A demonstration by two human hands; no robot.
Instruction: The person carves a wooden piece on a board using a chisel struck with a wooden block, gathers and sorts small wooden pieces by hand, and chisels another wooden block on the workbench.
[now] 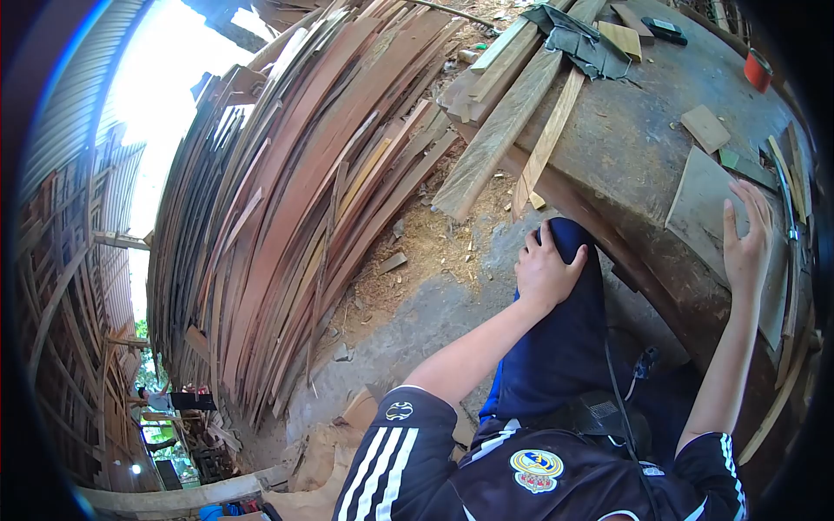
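My left hand [547,267] rests on my bent knee [569,239] in dark blue trousers. Its fingers and thumb lie spread over the cloth, holding nothing. My right hand [749,239] is over the right part of the worktop, fingers apart and no object in it. Beneath and beside it lies a flat greyish board [695,198]; whether the hand touches it I cannot tell. A small wooden block [705,128] lies just beyond the board. Close to the hand's right are thin wood strips [795,187] and a blue rod-like item [789,208].
The worn worktop [608,148] bears planks [499,130] jutting over its edge, dark crumpled sheeting [578,42], a red tape roll [757,69] and a black device [665,31]. A large stack of boards [287,174] fills the left. Sawdust [426,252] covers the floor between.
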